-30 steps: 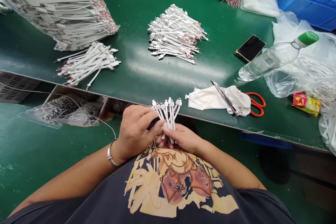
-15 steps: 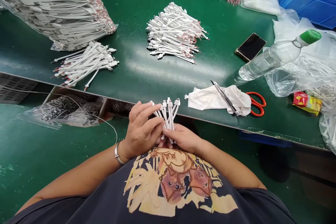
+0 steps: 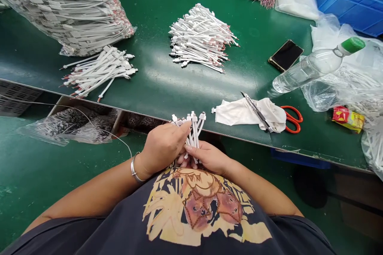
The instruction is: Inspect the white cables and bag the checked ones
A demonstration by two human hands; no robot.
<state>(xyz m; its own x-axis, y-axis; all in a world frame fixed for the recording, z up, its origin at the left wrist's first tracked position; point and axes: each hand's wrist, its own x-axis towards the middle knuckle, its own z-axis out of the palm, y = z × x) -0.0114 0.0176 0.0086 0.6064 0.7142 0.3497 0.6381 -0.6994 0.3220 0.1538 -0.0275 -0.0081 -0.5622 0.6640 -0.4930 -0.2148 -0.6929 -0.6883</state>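
Observation:
A small bunch of short white cables (image 3: 195, 129) fans upward between my hands, just in front of the table edge, with the white connectors on top. My right hand (image 3: 209, 155) grips the lower part of the bunch, thumb laid across it. On the other side, my left hand (image 3: 163, 143) is closed at the left part of the same bunch, its thumb pointing up along the cables. Its curled fingers hide some of the cables. Ahead on the table lie a large pile of white cables (image 3: 202, 40) and a smaller white cable pile (image 3: 100, 71).
A big bag of white cables (image 3: 80, 12) stands at the left. To the right are a white cloth (image 3: 233, 112), a utility knife (image 3: 257, 111), red-handled scissors (image 3: 295, 119), a phone (image 3: 286, 54), a water bottle (image 3: 311, 67) and a blue bin (image 3: 350, 4).
My left hand's fingers, raised and spread before, have curled down and closed at the cables. My right hand keeps its hold in the same place.

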